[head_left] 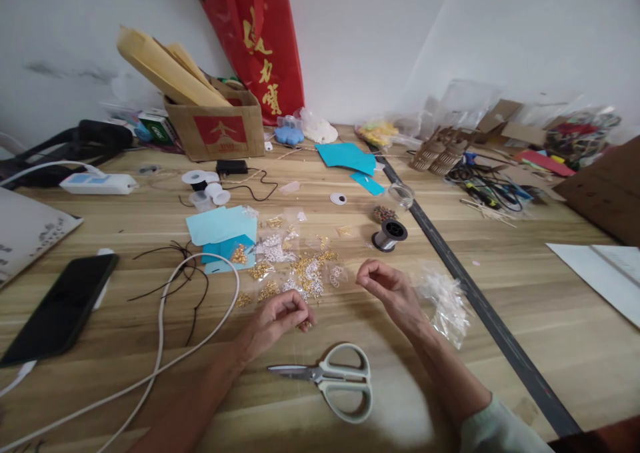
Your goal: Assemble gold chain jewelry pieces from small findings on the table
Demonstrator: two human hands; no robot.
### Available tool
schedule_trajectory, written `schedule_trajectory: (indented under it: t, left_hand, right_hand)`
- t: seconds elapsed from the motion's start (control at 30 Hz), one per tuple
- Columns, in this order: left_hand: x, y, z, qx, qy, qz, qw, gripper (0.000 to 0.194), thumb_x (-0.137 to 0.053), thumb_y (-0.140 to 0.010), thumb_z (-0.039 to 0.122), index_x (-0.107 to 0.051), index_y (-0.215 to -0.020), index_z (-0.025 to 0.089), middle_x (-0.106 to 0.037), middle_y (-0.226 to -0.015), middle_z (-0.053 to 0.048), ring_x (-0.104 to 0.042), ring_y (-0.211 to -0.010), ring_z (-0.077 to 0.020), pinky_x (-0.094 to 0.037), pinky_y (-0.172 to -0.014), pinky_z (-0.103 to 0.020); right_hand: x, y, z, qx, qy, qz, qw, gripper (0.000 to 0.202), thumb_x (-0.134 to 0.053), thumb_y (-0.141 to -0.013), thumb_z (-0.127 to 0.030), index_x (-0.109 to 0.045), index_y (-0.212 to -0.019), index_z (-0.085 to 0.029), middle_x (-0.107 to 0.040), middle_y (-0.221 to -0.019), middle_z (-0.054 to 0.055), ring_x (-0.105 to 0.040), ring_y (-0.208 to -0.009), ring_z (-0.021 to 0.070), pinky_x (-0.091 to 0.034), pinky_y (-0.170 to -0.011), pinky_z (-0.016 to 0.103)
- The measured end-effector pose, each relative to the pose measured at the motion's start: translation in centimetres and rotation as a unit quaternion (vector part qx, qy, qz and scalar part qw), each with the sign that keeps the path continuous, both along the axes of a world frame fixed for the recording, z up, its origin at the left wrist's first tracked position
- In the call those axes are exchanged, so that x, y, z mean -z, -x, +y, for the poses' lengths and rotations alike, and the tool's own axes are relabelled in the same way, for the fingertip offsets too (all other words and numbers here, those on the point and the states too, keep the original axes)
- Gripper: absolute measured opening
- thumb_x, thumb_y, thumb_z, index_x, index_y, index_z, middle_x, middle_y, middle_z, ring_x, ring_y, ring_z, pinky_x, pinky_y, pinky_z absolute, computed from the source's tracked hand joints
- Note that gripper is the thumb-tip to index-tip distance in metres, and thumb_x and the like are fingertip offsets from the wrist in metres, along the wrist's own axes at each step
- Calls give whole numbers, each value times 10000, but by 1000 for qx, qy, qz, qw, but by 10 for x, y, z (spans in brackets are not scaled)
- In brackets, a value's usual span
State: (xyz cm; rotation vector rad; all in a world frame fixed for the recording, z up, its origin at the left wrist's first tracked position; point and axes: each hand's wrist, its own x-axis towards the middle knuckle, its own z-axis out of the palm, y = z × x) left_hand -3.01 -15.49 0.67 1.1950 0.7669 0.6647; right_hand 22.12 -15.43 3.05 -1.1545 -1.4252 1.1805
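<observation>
My left hand (280,318) is closed, and small gold beads (306,324) show at its fingertips. Raised to the right of it, my right hand (390,287) makes a pinch; whatever is between the fingertips is too small to see. Just beyond both hands lie loose gold and silver beads (313,269), partly on small clear bags. Some pale rings (335,277) sit in a clear bag between the hands. Scissors with pale green handles (345,381) lie below the hands, blades pointing left. A spool of thin wire (389,235) stands beyond my right hand.
A white cable (161,326) loops at left beside black cords (194,293) and a phone (60,306). Light blue cards (220,226) lie behind the beads. Crumpled clear bags (445,299) lie by my right forearm. A paper box (215,129) and red bag (265,46) stand behind.
</observation>
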Motion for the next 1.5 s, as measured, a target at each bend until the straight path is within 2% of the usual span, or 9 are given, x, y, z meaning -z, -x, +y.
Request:
schedule_trajectory:
  t: [0.3,0.63,0.8,0.93,1.07,1.13,1.23,1.33,1.5]
  left_hand:
    - [3,-1,0,2,-3,12,1000,335,-718,-717,440,-580,-682,137,-640,-694,-29,-561,-602,-115,-465,-619,-257]
    - [4,-1,1,-10,-17,12,1000,304,-734,-695,395,-577,-651,138,-598,-651,-11,-543,-615,-118,-436,-617,-249]
    - [4,-1,2,-49,-8,18,999,273,-745,-677,358,-592,-638,136,-599,-619,-3,-537,-592,-112,-439,-600,-245]
    - [6,-2,3,-85,-7,16,996,275,-759,-662,351,-589,-630,137,-601,-608,2,-537,-576,-107,-433,-586,-237]
    - [7,-3,4,-94,-4,22,995,295,-774,-642,371,-597,-641,135,-601,-603,2,-544,-566,-111,-439,-586,-241]
    - [6,-3,4,-94,-1,22,995,303,-774,-639,384,-608,-654,131,-605,-611,0,-548,-567,-112,-438,-585,-242]
    - [6,-3,4,-92,-8,21,996,303,-764,-650,389,-613,-651,126,-604,-608,-2,-545,-568,-113,-428,-582,-241]
    - [6,-2,3,-93,-13,19,995,294,-761,-653,379,-604,-638,131,-600,-588,3,-542,-563,-114,-420,-579,-240]
    - [5,-2,3,-89,-5,19,996,274,-746,-665,369,-598,-638,141,-622,-591,-6,-559,-574,-127,-443,-598,-254]
  right_hand:
    - [3,-3,3,30,-8,-43,999,226,-633,-835,-391,-592,-791,-174,-545,-720,4,-504,-673,131,-413,-622,242]
    - [6,-8,8,41,-97,-216,971,209,-531,-896,-344,-564,-780,-173,-601,-727,17,-581,-712,153,-467,-700,262]
    - [3,-16,4,9,-142,-359,922,151,-527,-904,-307,-614,-942,-190,-652,-933,57,-624,-732,167,-472,-659,276]
    - [-10,-15,-4,52,-173,-450,874,324,-611,-856,-324,-582,-1157,-207,-589,-1204,114,-603,-592,137,-475,-563,288]
    - [-22,9,-11,-20,-213,-344,914,315,-520,-907,-216,-541,-1221,-218,-577,-1212,120,-600,-593,111,-521,-559,265]
    - [-22,27,-13,-99,-206,-309,923,379,-464,-908,-130,-506,-1272,-228,-548,-1270,118,-655,-819,155,-561,-701,287]
    - [-13,48,-13,-179,-215,-294,914,479,-415,-906,-84,-402,-1365,-223,-471,-1371,130,-542,-1181,224,-509,-928,376]
    - [-3,60,-11,-211,-195,-305,908,431,-445,-921,-103,-407,-1338,-203,-571,-1224,125,-593,-1071,212,-512,-873,345]
    - [0,64,-10,-189,-179,-325,909,143,-450,-956,-171,-593,-963,-177,-607,-810,44,-572,-679,135,-456,-632,234]
